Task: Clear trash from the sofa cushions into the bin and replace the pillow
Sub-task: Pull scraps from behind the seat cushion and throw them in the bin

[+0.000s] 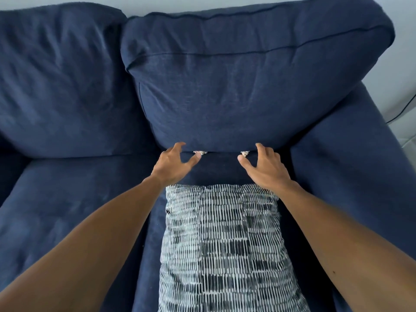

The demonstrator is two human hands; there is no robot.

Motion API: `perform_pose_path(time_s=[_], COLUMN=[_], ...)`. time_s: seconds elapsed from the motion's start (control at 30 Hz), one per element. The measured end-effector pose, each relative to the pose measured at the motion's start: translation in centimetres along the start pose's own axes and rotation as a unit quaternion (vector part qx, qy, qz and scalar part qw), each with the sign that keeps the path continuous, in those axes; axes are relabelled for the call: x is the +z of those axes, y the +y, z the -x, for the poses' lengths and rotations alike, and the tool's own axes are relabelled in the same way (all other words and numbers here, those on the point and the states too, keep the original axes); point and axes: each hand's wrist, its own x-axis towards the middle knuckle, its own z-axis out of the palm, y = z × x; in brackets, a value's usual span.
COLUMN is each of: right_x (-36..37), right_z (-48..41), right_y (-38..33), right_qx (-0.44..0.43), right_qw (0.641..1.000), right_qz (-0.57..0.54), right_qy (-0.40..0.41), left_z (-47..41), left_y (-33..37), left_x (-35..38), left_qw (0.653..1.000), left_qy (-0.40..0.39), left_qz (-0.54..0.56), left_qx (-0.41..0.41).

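Reaching far into the crease, spread, empty left hand point(174, 164) and right hand point(265, 165) each touch a crumpled pale paper scrap point(200, 152), point(245, 153).

Legible text, labels, brands, numbers, signs: none. The sofa point(225, 86) fabric is plain navy; the pillow point(225, 244) carries only a black-and-white dash pattern, no lettering.
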Motion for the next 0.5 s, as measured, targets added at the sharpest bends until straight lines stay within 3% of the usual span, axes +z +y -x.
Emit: perform_pose_path(time_s=[0.5], right_x=[9.2], right_z=[-9.3], right_y=[5.2], right_qx=[0.038], right_qw=[0.999], right_qz=[-0.010], right_qy=[-0.005], left_z=[-10.1], left_y=[-5.8], left_x=[7.8], left_qw=[0.998], left_qy=[0.023], left_qz=[-0.063], left_qx=[0.000])
